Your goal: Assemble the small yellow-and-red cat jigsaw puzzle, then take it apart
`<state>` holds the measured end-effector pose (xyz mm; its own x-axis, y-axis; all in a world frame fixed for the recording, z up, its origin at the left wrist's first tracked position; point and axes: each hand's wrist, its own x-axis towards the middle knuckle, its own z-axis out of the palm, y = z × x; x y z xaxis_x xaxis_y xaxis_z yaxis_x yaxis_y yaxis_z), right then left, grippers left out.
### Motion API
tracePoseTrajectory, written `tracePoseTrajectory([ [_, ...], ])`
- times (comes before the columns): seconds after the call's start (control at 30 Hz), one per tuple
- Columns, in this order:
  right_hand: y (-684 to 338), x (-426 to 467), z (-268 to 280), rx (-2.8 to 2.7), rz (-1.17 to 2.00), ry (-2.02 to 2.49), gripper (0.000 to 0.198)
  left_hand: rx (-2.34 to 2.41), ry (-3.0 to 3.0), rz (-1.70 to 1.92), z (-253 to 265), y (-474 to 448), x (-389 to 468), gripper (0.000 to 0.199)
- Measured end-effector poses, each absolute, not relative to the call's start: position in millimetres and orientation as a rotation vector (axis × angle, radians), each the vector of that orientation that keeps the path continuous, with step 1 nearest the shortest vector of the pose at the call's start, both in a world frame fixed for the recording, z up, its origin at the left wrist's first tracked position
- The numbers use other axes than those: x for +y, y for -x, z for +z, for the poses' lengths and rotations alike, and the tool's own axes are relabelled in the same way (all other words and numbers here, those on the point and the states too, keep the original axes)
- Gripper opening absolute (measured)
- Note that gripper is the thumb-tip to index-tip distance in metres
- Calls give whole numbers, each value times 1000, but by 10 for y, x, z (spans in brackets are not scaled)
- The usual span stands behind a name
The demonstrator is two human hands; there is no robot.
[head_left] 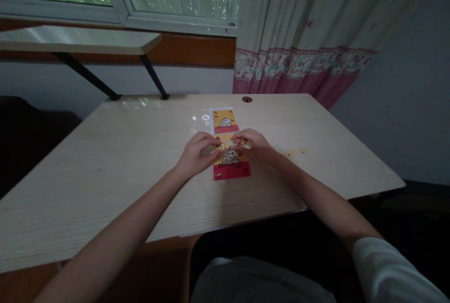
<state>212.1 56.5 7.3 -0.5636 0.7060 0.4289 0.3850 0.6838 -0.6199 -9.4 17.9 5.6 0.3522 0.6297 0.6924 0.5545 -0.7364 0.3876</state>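
On puzzle [231,171], looks joined low down, seems unfinished up top, between left hand [197,154] and right hand [256,147]. Can see loose pieces [303,151] at right, unplaced. Cannot tell either grip.

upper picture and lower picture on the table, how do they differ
The upper picture has a white margin; the lower picture runs red to its bottom edge. The lower picture looks larger, and hands partly cover it; the upper picture is uncovered. Both show a white animal on yellow and red.
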Motion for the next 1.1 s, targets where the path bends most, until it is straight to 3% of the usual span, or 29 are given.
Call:
tracePoseTrajectory([
  [0.13, -2120, 527, 41, -2293, 205, 765, 31, 1135, -2518, 1378, 56, 102, 192, 14],
  [0.37, -2076, 507, 65, -2336, 16, 756, 28, 1112, -2519, 1386, 45, 91, 185, 14],
  [1.1, -1943, 627, -125, -2419, 509, 1055, 17, 1145, -2623, 895, -32, 340, 356, 31],
])
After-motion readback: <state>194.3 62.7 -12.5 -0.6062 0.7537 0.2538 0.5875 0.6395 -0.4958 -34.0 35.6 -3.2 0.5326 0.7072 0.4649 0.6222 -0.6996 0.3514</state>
